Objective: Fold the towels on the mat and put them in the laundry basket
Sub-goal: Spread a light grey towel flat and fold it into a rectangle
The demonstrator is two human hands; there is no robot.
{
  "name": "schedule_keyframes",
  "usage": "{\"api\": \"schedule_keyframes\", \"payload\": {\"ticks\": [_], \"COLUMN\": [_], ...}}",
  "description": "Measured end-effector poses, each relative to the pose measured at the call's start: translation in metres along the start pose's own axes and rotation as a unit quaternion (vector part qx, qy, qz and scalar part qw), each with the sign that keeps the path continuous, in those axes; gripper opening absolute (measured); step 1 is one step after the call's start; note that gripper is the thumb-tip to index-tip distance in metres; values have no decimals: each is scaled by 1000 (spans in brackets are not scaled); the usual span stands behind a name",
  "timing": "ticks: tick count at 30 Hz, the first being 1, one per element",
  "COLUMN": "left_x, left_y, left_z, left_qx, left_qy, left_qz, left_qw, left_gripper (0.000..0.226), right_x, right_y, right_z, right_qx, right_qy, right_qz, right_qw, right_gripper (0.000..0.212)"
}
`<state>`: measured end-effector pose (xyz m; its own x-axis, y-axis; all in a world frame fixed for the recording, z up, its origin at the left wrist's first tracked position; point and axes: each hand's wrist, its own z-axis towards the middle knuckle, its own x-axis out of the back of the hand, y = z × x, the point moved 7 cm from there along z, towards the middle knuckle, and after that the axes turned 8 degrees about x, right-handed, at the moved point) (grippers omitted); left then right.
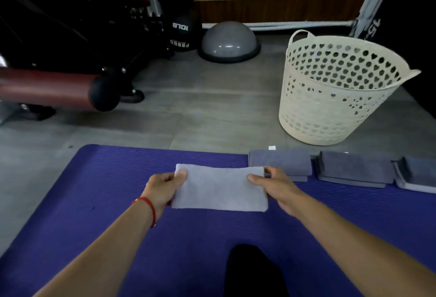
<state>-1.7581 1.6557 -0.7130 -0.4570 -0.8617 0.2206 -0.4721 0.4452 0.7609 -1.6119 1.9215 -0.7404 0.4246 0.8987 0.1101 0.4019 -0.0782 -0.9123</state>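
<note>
Head view: left hand [165, 185] and right hand [273, 185] are pinching opposite ends of a pale towel [219, 190] lying mid-mat [106, 178], likely squaring its fold. Folded towels [354, 167] are waiting right, near the basket [330, 112], for loading.

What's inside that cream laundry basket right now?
Nothing shows inside the laundry basket: through its open top and heart-shaped holes only the far wall and grey floor appear. Its very bottom is hidden by the near wall, so a flat towel there cannot be ruled out.
</note>
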Motion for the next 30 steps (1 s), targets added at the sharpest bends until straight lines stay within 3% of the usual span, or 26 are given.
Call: {"api": "schedule_keyframes", "payload": {"ticks": [4, 7, 14, 18, 20, 22, 23, 25, 27, 30], "left_x": [1, -6, -27, -33, -36, -41, -51, -74, -80, -83], "left_y": [-9, -16, -8, -9, -12, -13, -14, -35, -61, -74], "left_z": [70, 138, 270, 327, 341, 337, 329, 318, 326, 343], "left_qx": [33, 63, 93, 93, 47, -72, -144, -220, -180, -123], "left_qy": [28, 65, 125, 127, 143, 175, 155, 33, -48, -72], "left_qz": [26, 65, 149, 246, 338, 465, 530, 621, 660, 673], "left_qw": [999, 994, 977, 956, 929, 865, 821, 752, 727, 726], "left_gripper": [46, 57, 33, 42, 53, 62, 62, 63, 71, 74], "right_x": [-13, -27, -60, -83, -94, -115, -127, -137, -137, -134], "right_y": [9, 22, 54, 73, 78, 86, 96, 119, 137, 145], "right_z": [70, 130, 220, 250, 254, 255, 256, 261, 268, 273], "right_qx": [20, 34, 99, 85, 96, 146, 171, 199, 214, 231], "right_qy": [35, 50, 158, 129, 123, 73, 39, -7, -23, -25], "right_qz": [-90, -159, -318, -380, -450, -509, -527, -537, -538, -545], "right_qw": [995, 985, 930, 912, 879, 845, 832, 819, 815, 805], "right_gripper": [37, 52, 58, 70, 82, 83, 82, 85, 87, 91]}}
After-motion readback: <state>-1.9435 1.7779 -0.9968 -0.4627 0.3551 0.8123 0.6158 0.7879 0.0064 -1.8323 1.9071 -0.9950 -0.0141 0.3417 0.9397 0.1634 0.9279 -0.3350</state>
